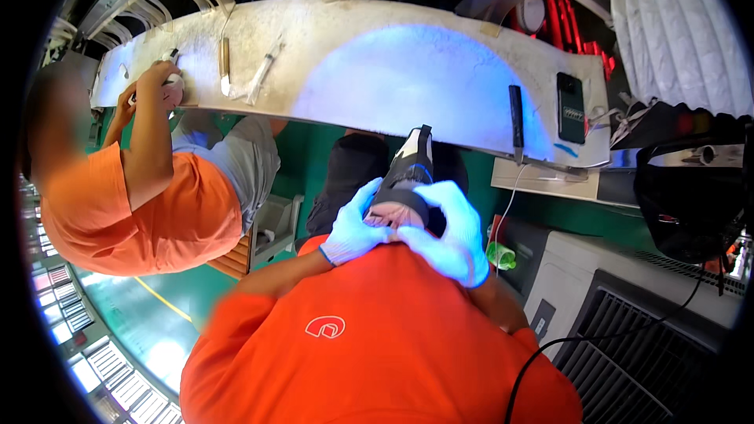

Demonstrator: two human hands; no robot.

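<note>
In front of my chest I hold what looks like a black-and-white shoe, with a dark strip at its far end and a pinkish, ridged surface at the end nearest me. My left hand, in a white glove, is closed around its left side. On the other side, my gloved right hand grips the dark rim, its thumb lying across the near end. Blue light tints both gloves. The fingers beneath the shoe are hidden.
Ahead runs a pale bench with a blue-lit patch. On it lie a black corded tool, a phone, a brown-handled tool and a slender clear tool. At left, a person in orange handles a pale object.
</note>
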